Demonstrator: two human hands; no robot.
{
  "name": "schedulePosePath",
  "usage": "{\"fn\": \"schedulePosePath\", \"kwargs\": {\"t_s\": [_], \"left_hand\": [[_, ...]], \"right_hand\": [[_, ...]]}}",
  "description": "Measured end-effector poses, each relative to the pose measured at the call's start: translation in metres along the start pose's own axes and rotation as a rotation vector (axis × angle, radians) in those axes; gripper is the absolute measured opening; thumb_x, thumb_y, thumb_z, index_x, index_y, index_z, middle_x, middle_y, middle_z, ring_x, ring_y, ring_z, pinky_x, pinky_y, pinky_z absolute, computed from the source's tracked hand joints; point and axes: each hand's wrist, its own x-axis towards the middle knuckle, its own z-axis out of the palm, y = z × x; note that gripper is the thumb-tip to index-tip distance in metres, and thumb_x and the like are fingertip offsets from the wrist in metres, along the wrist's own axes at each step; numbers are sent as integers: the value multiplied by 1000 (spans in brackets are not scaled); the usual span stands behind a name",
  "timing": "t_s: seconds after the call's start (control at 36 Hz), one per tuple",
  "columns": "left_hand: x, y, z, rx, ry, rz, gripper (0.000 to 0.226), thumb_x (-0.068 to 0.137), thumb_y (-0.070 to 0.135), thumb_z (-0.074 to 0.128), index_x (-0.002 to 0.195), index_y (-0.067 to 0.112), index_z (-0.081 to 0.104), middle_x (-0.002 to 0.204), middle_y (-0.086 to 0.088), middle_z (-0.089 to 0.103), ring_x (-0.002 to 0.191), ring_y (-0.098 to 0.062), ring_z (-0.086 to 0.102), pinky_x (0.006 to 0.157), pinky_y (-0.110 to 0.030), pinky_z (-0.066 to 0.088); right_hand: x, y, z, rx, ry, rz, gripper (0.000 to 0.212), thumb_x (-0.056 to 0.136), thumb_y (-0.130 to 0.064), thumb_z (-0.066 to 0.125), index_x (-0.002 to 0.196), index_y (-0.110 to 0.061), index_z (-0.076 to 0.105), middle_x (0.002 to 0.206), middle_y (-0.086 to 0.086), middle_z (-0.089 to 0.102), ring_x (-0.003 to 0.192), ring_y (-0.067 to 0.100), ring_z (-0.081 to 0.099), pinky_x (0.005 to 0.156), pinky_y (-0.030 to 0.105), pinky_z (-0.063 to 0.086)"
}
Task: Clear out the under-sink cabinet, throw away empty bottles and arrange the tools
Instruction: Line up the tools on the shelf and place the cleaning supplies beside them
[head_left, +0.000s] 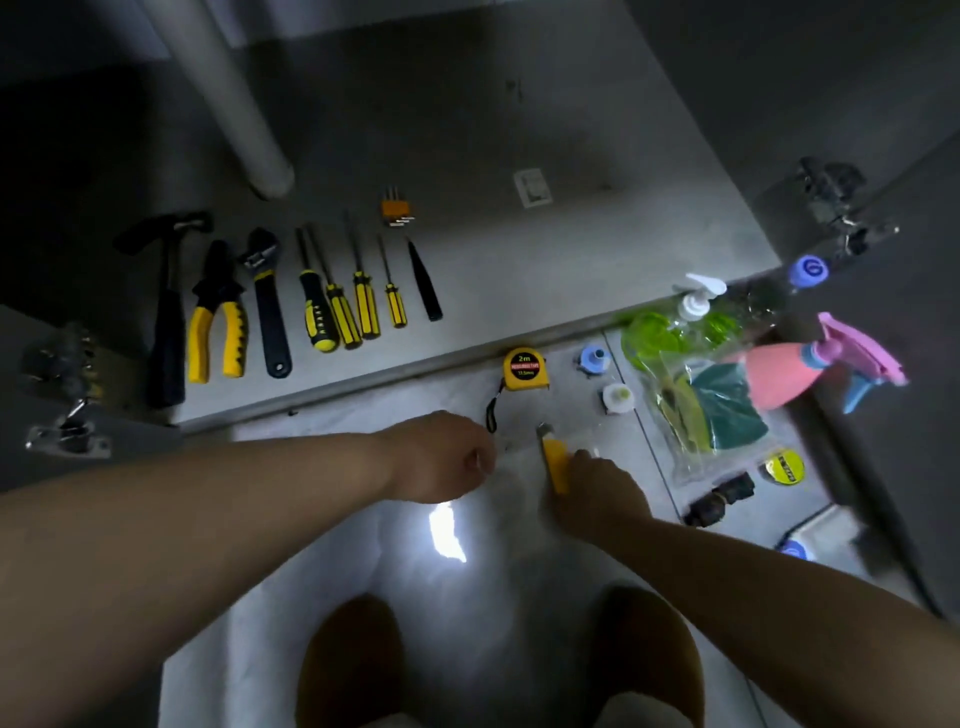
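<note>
At frame centre the right hand (597, 491) grips a yellow knife (555, 462) above the floor (322, 545). The left hand (441, 457) beside it is curled; I cannot tell whether it pinches anything. A tape measure (524, 370) lies just above them. Tools (314, 317) line the cabinet (519, 260) in the upper left.

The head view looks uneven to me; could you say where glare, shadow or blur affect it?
In the head view, glare burns out the floor below the left hand; deep shadow dims the hammer; the pink spray bottle is blurred.
</note>
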Motion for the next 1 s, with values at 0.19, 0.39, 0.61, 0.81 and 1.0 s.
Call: {"fn": "schedulePosePath", "kwargs": {"t_s": [0.19,0.39,0.61,0.81,1.0], "left_hand": [[16,14,21,-520,120,-130,25,98,34,62,116,17,67,113,-3,71,100,-17,71,92,-36,59],[8,25,4,-1152,106,-75,29,98,31,67,119,11,67,109,-15,75,101,-31,74,94,-46,59],[-2,14,-32,-1085,581,-28,25,98,23,65,111,1,64,95,-26,74,87,-41,72,81,-52,60],[5,6,-56,-1153,676,-122,37,99,40,62,88,5,56,55,-5,57,48,-16,57,47,-27,49],[28,8,-76,-1033,625,-185,24,96,29,66,95,5,65,61,0,66,50,-12,66,50,-28,57]], "right_hand": [[-19,-1,-14,531,-137,-106,20,85,-33,72,88,-19,58,80,3,69,68,19,69,59,34,58],[-23,-33,-68,819,-21,-396,12,90,-16,72,102,-16,71,83,10,72,75,23,70,66,40,59],[15,-39,-89,668,-10,-541,22,86,3,70,97,-16,74,85,-1,69,84,13,65,72,10,46],[71,-44,-85,-455,68,-583,78,84,-27,63,153,-24,29,155,13,21,133,35,37,90,37,48],[79,-71,-55,-436,119,-397,53,97,-22,49,148,-25,36,151,15,23,127,39,36,85,44,50]]}}
